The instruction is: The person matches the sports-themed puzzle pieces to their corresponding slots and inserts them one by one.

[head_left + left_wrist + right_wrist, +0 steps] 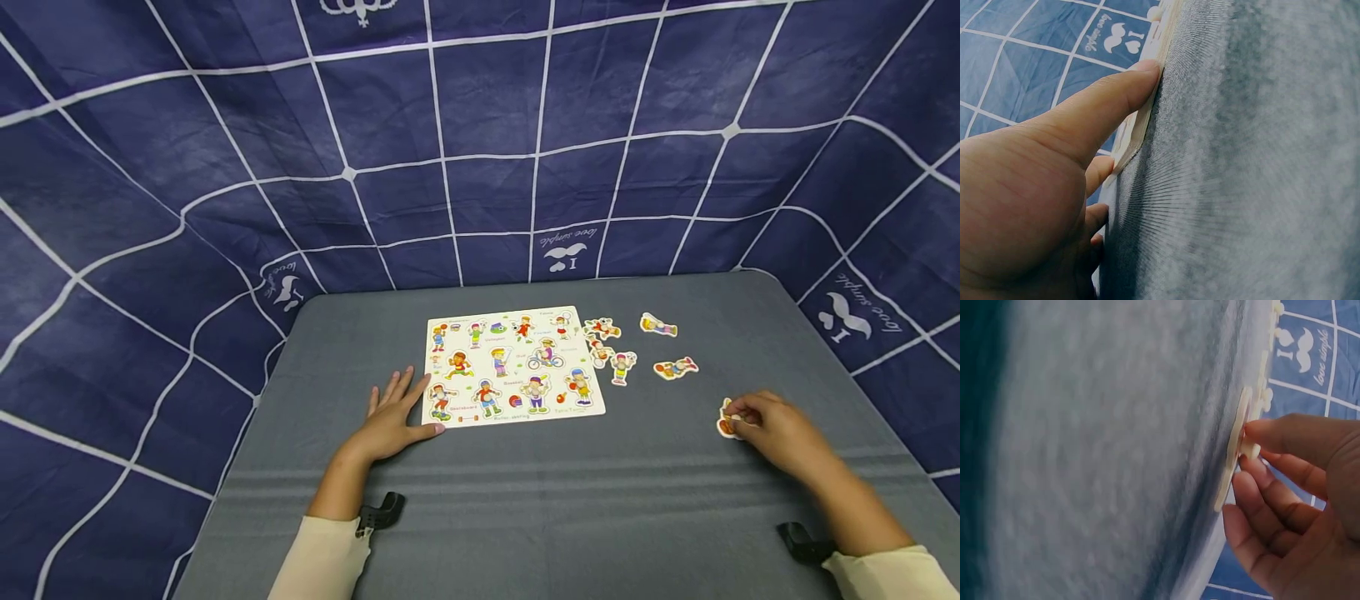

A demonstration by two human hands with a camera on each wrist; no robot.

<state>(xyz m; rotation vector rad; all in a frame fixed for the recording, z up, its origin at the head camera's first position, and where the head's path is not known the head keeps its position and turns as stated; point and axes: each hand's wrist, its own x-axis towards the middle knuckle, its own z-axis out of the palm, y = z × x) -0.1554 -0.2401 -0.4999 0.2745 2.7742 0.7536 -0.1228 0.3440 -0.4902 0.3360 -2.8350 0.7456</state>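
A white puzzle board (480, 388) printed with children playing sports lies on the grey tabletop. My left hand (386, 423) is spread flat at its lower left corner; in the left wrist view the thumb (1129, 87) touches the board's edge (1139, 128). Well to the right of the board, my right hand (783, 432) pinches a wooden puzzle piece (725, 423). The right wrist view shows thumb and fingers around the small knob (1249, 449) on that piece, which is tilted there. The fingers hide part of its picture in the head view.
Several loose pieces lie between board and right hand: a figure piece (658, 325) farther back, another piece (676, 368) nearer, and a cluster with one piece (622, 367) by the board's right edge. Dark blue gridded cloth (487, 108) hangs behind and beside the table (480, 517).
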